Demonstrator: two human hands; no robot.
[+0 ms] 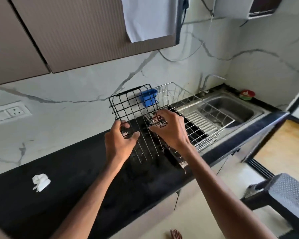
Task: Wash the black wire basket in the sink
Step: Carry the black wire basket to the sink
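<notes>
The black wire basket is tilted up above the black countertop, left of the steel sink. My left hand grips its lower left wires, thumb and fingers curled through the grid. My right hand grips the wires at its lower right edge. The basket's far side rises toward the wall. A blue cup shows through the wires behind it.
A silver wire dish rack stands between the basket and the sink bowl, over the drainboard. The tap rises behind the sink. A crumpled white paper lies on the counter at left. A dark stool stands at lower right.
</notes>
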